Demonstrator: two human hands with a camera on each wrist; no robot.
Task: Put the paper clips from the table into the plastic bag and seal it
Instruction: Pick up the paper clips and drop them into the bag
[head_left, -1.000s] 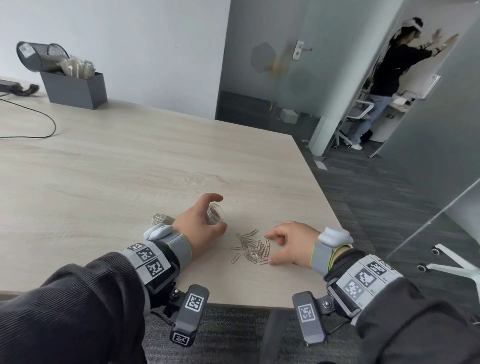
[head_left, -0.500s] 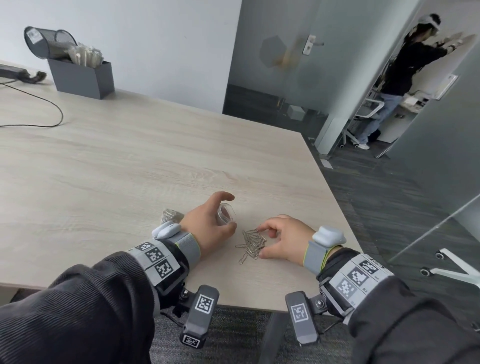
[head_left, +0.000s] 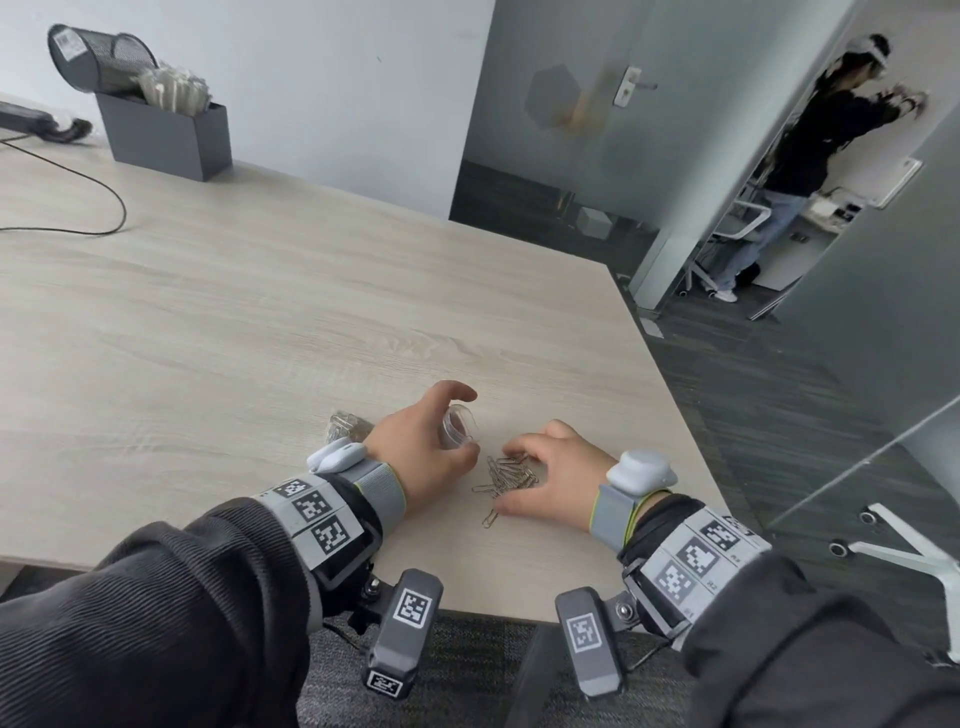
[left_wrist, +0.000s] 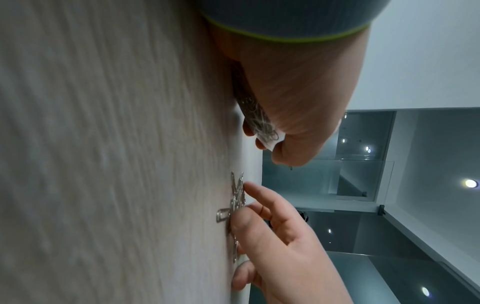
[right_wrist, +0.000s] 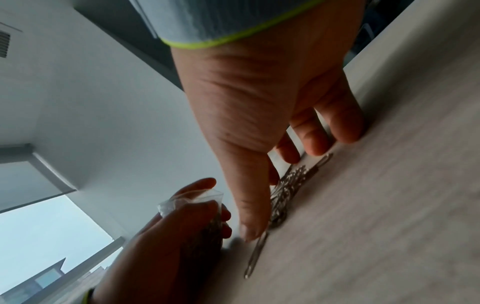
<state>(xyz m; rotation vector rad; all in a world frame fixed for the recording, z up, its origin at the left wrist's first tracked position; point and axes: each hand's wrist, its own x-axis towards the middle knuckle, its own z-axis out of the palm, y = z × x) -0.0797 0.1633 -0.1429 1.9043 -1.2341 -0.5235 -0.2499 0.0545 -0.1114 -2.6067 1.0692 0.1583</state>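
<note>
The table (head_left: 260, 322) is a pale wood-grain top; your work sits close to its near edge. At the far left corner stands a dark grey box (head_left: 163, 137) with a mesh cup (head_left: 101, 57) tipped on it, and a black cable (head_left: 78, 208) trails nearby. Your left hand (head_left: 423, 447) rests on the table with thumb and fingers curled round the plastic bag (head_left: 457, 423), holding its mouth open towards the right. The left wrist view shows clips already inside the bag, pressed under your palm. Your right hand (head_left: 550, 475) is arched over the paper clips (head_left: 506, 475), fingers spread and bent, fingertips (right_wrist: 348, 131) on the tabletop, thumb at the near side of the pile. No clip is visibly pinched. The pile lies between your two hands, just beside the bag mouth. One stray clip (head_left: 490, 518) lies apart, nearest you.
</note>
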